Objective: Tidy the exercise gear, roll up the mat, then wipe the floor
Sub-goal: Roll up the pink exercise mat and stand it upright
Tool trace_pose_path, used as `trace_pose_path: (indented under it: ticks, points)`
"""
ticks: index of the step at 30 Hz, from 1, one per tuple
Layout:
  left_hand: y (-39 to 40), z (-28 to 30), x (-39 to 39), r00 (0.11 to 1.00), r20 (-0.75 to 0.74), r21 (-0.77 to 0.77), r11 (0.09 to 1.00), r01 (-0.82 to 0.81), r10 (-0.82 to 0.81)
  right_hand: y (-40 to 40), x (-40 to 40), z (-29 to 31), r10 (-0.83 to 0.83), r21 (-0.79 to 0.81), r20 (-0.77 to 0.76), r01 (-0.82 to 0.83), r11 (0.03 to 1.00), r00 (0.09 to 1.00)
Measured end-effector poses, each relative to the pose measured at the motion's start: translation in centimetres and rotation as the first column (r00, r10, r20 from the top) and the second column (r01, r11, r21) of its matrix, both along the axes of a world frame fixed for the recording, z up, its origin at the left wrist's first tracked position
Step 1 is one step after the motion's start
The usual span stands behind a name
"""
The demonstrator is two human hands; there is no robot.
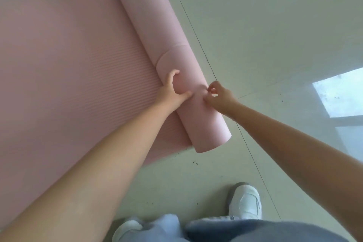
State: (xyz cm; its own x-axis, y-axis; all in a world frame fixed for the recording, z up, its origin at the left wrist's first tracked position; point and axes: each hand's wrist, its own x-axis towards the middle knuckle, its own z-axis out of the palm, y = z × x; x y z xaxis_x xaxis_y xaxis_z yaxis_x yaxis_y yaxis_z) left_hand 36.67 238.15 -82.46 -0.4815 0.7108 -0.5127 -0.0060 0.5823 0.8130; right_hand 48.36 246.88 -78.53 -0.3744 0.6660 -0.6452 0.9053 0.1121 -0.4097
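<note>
The floor (275, 25) was pale tile w/ a dark seam running far-to-near, and dark specks lay near the roll's near end. The pink mat (59, 55) covered most of the left side, ribbed face up, still flat there. Its rolled part (157, 31) lay diagonally along the mat's right edge, a thick tube from far centre to near centre-right, w/ an inner layer edge showing approx. mid-length. The person's white shoes (245, 200) and jeans sat at the near edge. The left hand (172, 88) gripped the roll from the flat-mat side, thumb and fingers curled onto it. The right hand (218, 92) pinched the roll's right side w/ fingertips bunched. Step in hand, prob.: rolling up the mat, roughly part-done. Next move likely called for both hands pushing the tube leftward over the flat section, keeping ends even so it wouldn't cone.
</note>
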Motion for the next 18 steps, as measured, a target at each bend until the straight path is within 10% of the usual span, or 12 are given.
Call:
trace_pose_path:
  ticks: [11,18]
  points:
    - [-0.9,-0.7,-1.5,0.994,-0.074,0.116,0.991,-0.068,0.077,-2.3,-0.2,-1.9,-0.058,0.08,-0.126,0.069,0.994,0.99]
    - [-2.0,-0.9,-0.8,0.944,0.28,0.075,0.976,-0.203,0.174,-1.1,0.5,-1.3,-0.169,-0.164,-0.17,0.142,0.976,0.971]
